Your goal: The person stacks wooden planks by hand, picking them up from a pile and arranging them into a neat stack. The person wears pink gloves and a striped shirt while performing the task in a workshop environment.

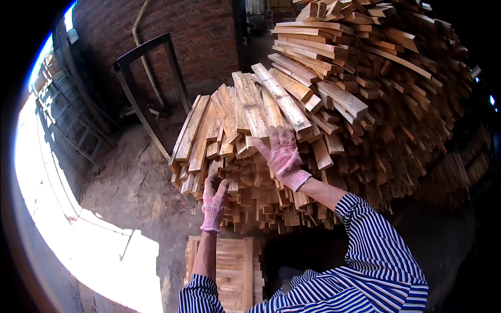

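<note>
The right hand (282,154) lies flat with its grip wide on the plank stack (292,120); the left hand (214,201) presses fingers loosely spread against the plank ends (245,195).

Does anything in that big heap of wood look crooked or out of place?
Yes. The top planks of the wood stack fan out at different angles, their ends jutting unevenly past the layers below. The right hand lies flat on them; the left hand presses the stack's ragged front. Loose scraps litter the dirt floor.
</note>
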Motion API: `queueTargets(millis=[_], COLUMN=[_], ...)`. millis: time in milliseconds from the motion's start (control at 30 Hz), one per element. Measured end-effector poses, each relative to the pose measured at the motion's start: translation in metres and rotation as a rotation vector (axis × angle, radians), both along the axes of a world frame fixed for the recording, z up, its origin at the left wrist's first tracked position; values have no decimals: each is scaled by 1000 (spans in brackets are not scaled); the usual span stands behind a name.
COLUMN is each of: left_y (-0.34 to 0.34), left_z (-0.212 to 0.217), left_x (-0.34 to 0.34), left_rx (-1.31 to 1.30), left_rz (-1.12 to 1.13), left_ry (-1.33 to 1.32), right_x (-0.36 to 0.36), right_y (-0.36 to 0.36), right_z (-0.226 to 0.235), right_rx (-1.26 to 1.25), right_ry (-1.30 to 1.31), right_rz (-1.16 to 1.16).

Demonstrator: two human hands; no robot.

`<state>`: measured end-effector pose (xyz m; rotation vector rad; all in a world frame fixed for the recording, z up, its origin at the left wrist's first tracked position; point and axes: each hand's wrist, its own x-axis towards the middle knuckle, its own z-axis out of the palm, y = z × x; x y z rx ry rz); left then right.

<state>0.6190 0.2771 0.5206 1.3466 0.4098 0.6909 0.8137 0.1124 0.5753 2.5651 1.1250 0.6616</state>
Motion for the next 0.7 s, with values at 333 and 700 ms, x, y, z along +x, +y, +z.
queueTargets(millis=[333, 700], left_y=[155, 148], left_z=[58, 53], left_x=[186, 205], left_rx=[-540, -254], left_rz=[-438, -266], left_ry=[176, 215], right_x=[-11, 21], right_y=[126, 102], right_z=[83, 88], right_rx=[73, 502], right_ry=[446, 611], right_rz=[146, 217])
